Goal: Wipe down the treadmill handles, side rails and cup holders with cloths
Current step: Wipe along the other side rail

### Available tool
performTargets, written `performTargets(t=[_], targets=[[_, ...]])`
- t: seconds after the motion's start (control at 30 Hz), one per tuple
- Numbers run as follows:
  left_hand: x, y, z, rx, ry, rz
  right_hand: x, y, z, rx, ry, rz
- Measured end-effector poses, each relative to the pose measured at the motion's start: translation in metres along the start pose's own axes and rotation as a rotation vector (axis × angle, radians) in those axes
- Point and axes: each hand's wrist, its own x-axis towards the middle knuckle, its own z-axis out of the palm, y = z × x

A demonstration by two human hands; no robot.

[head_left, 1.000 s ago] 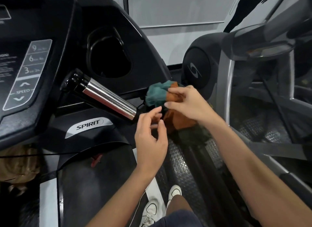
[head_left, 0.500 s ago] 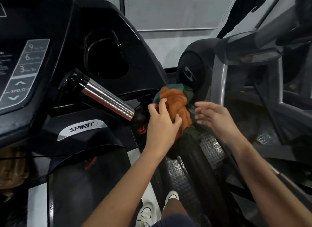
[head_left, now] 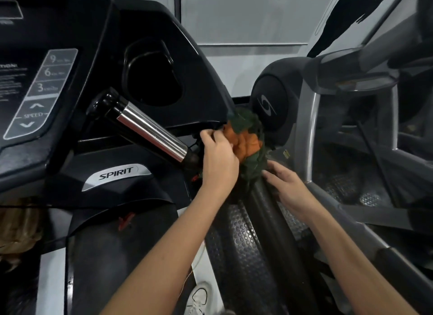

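Cup holder [head_left: 152, 80]: dark recess, contents not discernible. Orange cloth [head_left: 246, 142] and green cloth [head_left: 251, 167]: bunched together atop side rail [head_left: 269, 216], beside chrome handle [head_left: 152, 132]. Left hand [head_left: 218, 164]: fingers curled, gripping orange cloth. Right hand [head_left: 289, 188]: fingers straight, touching green cloth.

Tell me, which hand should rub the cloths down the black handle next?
Probably the left hand. It grips the bunched cloths at the top of the handle. The right hand lies open lower down beside the handle, its fingers only touching the green edge.
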Motion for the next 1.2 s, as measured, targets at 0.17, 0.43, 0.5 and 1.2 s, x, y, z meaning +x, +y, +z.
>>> performTargets(t=[0.17, 0.43, 0.5, 1.2], targets=[[0.009, 0.005, 0.006, 0.090, -0.008, 0.013, -0.003, -0.001, 0.001, -0.025, -0.008, -0.037], [-0.071, -0.011, 0.001, -0.211, -0.164, -0.080, -0.006, 0.000, 0.002, 0.065, -0.003, -0.017], [-0.080, -0.008, 0.004, -0.261, -0.140, -0.091, -0.006, 0.000, 0.003, 0.070, 0.005, -0.006], [-0.043, -0.006, 0.014, -0.296, 0.165, -0.001, -0.004, 0.005, 0.003, 0.099, -0.011, -0.012]])
